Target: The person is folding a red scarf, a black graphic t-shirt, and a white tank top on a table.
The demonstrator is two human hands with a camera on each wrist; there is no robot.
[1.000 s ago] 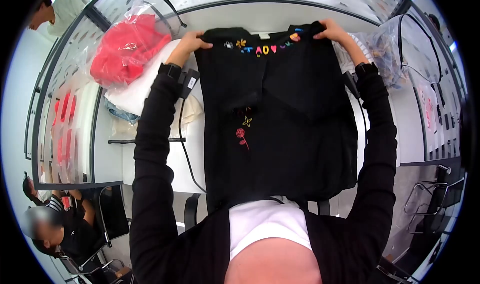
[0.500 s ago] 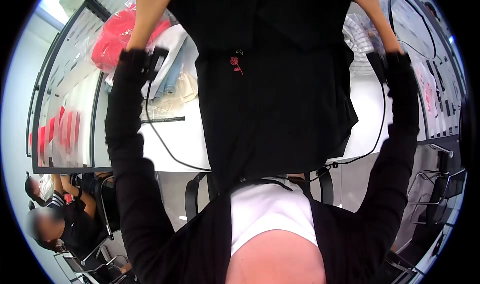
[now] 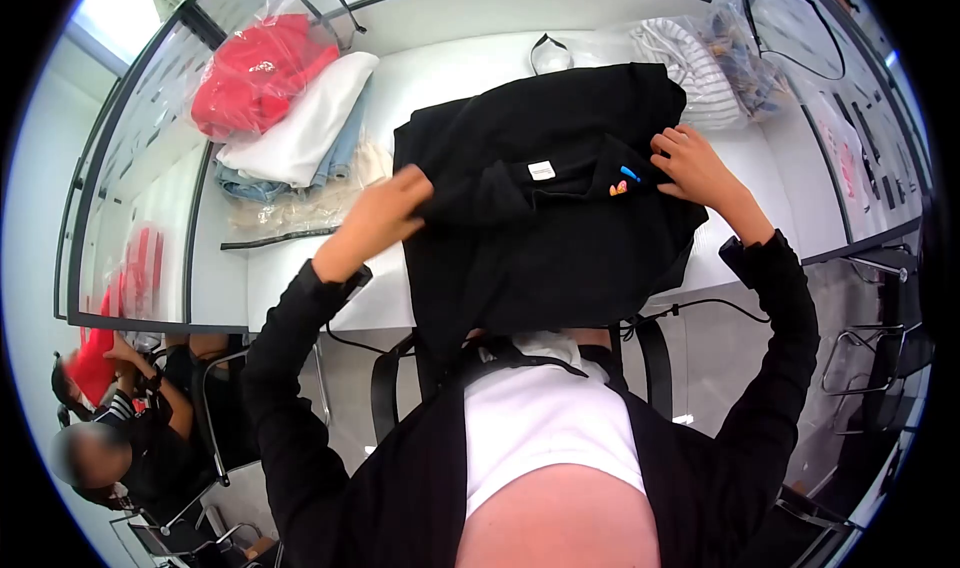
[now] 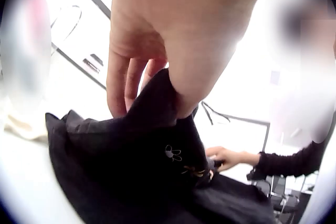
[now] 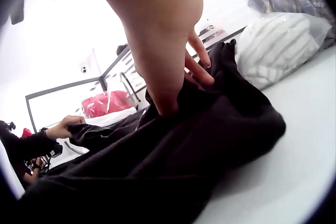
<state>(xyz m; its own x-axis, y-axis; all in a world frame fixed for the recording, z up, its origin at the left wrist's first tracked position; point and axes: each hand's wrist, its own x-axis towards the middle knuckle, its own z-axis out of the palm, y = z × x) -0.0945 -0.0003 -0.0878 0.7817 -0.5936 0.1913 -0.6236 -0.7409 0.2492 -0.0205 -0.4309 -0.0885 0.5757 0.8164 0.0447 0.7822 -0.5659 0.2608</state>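
A black top (image 3: 540, 258) lies folded over on the white table in front of me, its neckline brought toward my body. A white label (image 3: 541, 171) shows inside the collar, and colourful embroidery (image 3: 622, 183) on the right of the neckline. My left hand (image 3: 378, 218) is at the top's left edge; in the left wrist view its thumb and fingers pinch raised black fabric (image 4: 142, 129) beside a white flower outline (image 4: 172, 153). At the right edge, my right hand (image 3: 697, 173) grips the cloth, fingers curled into bunched folds (image 5: 220, 103) in the right wrist view.
Left of the top, a red garment (image 3: 255, 83) in a clear bag rests against a white cloth (image 3: 300, 133), with blue denim (image 3: 245, 183) beneath. A bagged striped garment (image 3: 685, 73) lies at the back right. A dark cable (image 3: 710, 303) runs by the table's front edge.
Both hands have come back from the far side toward my body, bringing the neckline with them. The top, earlier stretched out lengthwise, is now doubled over, and its rose embroidery is covered.
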